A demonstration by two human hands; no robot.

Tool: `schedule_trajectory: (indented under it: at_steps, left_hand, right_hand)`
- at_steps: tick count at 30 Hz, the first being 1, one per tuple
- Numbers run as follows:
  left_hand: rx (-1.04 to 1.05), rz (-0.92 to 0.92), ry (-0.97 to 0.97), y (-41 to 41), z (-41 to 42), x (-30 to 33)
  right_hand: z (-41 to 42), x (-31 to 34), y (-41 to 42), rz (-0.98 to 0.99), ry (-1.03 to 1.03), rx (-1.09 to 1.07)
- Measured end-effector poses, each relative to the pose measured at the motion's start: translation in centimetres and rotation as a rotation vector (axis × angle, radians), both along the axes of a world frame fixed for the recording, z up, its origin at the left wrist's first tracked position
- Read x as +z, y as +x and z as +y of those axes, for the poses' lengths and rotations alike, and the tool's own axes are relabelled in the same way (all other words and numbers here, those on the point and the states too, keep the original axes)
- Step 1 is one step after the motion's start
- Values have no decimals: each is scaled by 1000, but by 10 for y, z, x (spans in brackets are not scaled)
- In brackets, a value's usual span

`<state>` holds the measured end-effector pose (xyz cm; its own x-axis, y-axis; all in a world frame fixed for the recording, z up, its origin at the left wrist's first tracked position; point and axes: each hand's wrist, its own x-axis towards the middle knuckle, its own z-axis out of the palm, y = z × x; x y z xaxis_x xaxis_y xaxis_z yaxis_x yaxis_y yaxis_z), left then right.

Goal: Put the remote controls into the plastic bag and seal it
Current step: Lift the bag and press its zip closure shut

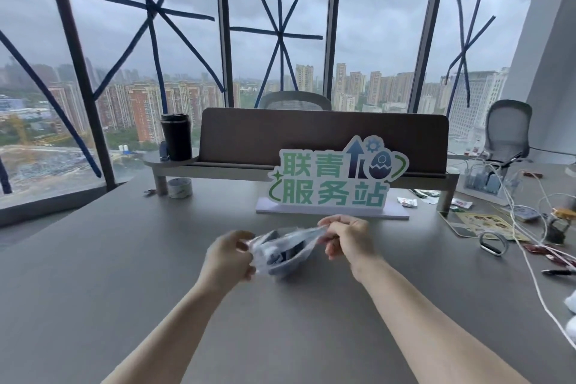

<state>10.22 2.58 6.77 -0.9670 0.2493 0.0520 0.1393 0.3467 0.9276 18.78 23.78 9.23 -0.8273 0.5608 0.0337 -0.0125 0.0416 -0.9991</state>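
Note:
A clear plastic bag (pixel 282 251) hangs between my hands just above the grey table (pixel 124 274). Dark remote controls (pixel 285 254) show through its film, blurred, so I cannot tell how many there are. My left hand (pixel 229 257) pinches the bag's left end. My right hand (pixel 347 238) pinches its right end near the top edge. The bag's top strip is stretched between the two hands; whether it is closed I cannot tell.
A green and white sign (pixel 333 179) stands just behind the bag. A desk shelf (pixel 311 165) carries a black tumbler (pixel 176 140); a tape roll (pixel 180 188) sits below it. Cables (pixel 526 246), a ring (pixel 492 243), pens and packets crowd the right side.

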Motion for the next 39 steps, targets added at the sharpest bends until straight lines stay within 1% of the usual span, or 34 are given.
schedule_trajectory:
  at_steps: [2,3,4,6,8,11,14,17,18,21,24,25,26,28,29,31,33,34,36,39]
  left_hand:
    - [16,56,188,-7,-1,46]
    - [10,96,254,-9,-1,69]
    - [4,132,308,-11,-2,91]
    - [-11,173,387,-17,-3,124]
    - [-37,183,413,-22,-2,142]
    - [-99,190,383,-23,-2,148]
    - [-182,232,311,-15,-2,136]
    - [-103,356,153,-12,0,116]
    - [-62,371,132,-11,1,110]
    - [-12,324,134,-8,0,98]
    - [-52,227,153,-3,1,97]
    - [-66,209,169,-1,2,99]
    - [-78,205,189,2,4,101]
    - [-97,232,215,7,10,107]
    - [-103,254,216,10,14,111]
    - [-116,310,193,17,23,118]
    - [-133,373,152,22,32,124]
    - [-147,407,130,25,35,126]
    - [-173,458,93,28,39,129]
    - [-188,496,70,30,40,132]
  right_hand:
    - [-2,30,2,127,-135,25]
    - [-2,46,3,181,-161,43]
    - [-3,61,5,221,-156,57]
    - [-1,87,9,260,-80,54]
    - [3,106,13,260,16,22]
    - [10,120,18,219,99,0]
    - [12,126,24,169,155,7]
    - [11,128,31,115,225,4]
    - [12,128,33,92,260,-1]
    - [12,127,38,46,336,-37]
    - [16,130,42,19,416,-101]
    - [16,133,45,-12,486,-139]
    - [18,136,47,-68,616,-195]
    - [15,140,51,-201,955,-322]
    - [10,143,54,-206,1074,-332]
    - [-4,146,56,-126,1189,-177]
    - [-19,147,50,-82,1242,19]
    - [-25,146,46,-77,1263,60]
    - [-31,145,38,-72,1278,69]
    - [-27,147,31,-63,1204,78]
